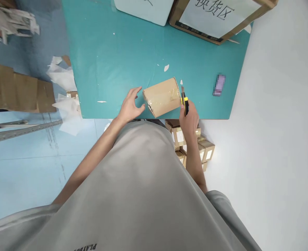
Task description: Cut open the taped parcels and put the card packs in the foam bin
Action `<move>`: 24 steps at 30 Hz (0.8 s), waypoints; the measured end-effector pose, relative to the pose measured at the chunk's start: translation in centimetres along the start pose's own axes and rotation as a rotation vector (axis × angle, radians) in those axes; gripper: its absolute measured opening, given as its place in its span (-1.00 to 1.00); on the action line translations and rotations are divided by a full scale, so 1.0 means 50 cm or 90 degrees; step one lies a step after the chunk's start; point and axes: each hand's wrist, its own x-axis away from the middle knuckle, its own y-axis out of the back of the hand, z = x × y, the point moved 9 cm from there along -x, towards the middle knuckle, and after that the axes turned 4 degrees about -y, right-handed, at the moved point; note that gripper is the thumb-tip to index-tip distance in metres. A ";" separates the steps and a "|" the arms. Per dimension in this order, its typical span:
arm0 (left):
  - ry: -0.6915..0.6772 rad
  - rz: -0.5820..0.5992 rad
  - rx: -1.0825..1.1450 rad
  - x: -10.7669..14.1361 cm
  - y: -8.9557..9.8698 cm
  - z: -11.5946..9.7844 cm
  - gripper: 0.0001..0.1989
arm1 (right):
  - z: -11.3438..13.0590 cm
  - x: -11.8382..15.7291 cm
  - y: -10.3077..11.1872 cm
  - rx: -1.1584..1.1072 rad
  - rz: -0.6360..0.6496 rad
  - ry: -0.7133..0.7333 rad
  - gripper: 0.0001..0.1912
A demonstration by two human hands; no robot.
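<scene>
A small brown cardboard box (162, 98) with clear tape on it lies slightly turned on the green table (117, 59), near its front edge. My left hand (131, 105) is just left of the box, fingers apart and curved toward it, with a small gap between them and holding nothing. On the box's right side, my right hand (189, 116) is closed around a black and yellow utility knife (185, 103). The knife points away from me, its blade end beside the box's right edge.
A white container (146, 10) and a large labelled carton (216, 17) stand at the table's back. A blurred purple object (219, 85) lies at the right. Small boxes (207, 150) are stacked below the front edge. Flattened cardboard (20, 89) and paper scraps lie left.
</scene>
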 end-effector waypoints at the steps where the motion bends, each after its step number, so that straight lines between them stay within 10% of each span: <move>1: -0.004 0.009 -0.019 0.004 -0.007 -0.003 -0.16 | -0.016 -0.014 -0.009 -0.007 0.001 -0.008 -0.35; 24: -0.027 0.040 -0.117 -0.038 -0.048 -0.055 -0.15 | -0.079 0.005 -0.055 -0.112 0.016 -0.041 -0.42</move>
